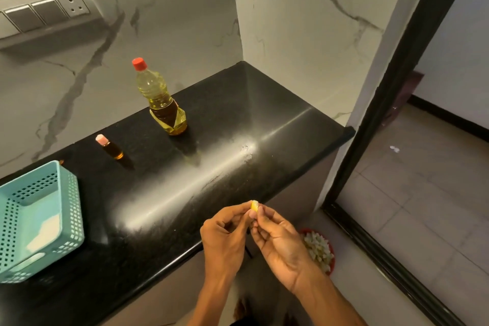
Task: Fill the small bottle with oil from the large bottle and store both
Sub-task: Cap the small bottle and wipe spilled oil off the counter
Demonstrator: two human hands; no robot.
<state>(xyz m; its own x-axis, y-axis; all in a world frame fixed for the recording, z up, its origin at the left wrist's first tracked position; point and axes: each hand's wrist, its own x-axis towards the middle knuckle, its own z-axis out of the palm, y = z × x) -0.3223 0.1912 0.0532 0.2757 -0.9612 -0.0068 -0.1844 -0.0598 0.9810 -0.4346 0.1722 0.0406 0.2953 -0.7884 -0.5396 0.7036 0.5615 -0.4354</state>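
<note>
Past our left hand (225,235) and right hand (281,239), both pinching a yellow bit (254,205), stand the small bottle (112,149), large bottle (161,103) and basket (72,206).

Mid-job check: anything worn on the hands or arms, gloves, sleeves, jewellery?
Nothing worn that shows. The left hand and right hand are bare, with no gloves, rings or watch, and both forearms are uncovered down to the frame edge.

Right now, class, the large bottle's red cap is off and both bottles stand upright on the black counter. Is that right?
No. The head view shows the red cap on the large bottle, not off. Both it and the small bottle stand upright on the black counter.
</note>
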